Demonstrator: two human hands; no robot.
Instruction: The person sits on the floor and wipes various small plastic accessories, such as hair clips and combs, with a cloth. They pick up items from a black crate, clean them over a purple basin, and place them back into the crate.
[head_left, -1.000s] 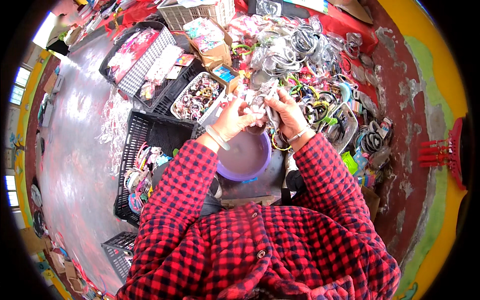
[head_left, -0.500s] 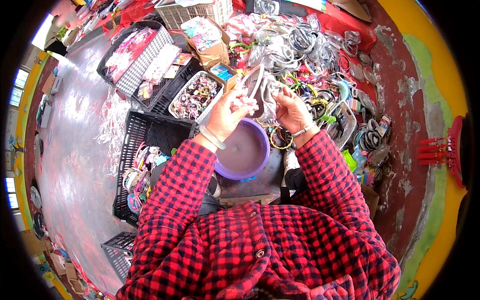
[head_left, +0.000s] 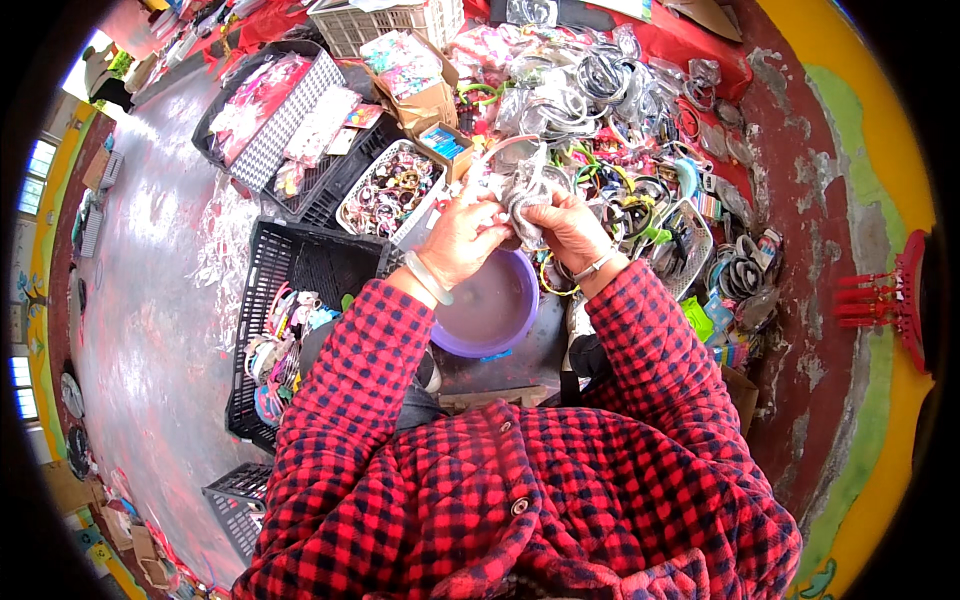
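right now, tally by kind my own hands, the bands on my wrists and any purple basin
Hands: 2 (left hand, right hand)
Wristbands: 2 (left wristband, right wristband)
Purple basin: 1
Total: 5

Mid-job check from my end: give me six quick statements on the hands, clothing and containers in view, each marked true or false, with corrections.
1. The right hand holds a grey fabric piece. True.
2. The round basin is green. False: it is purple.
3. A pale bangle circles the left wrist. True.
4. The right wrist is bare. False: a thin bracelet is around it.
5. The black crate left of the basin contains multicoloured items. True.
6. The person's sleeves are plain blue. False: they are red and black checked.
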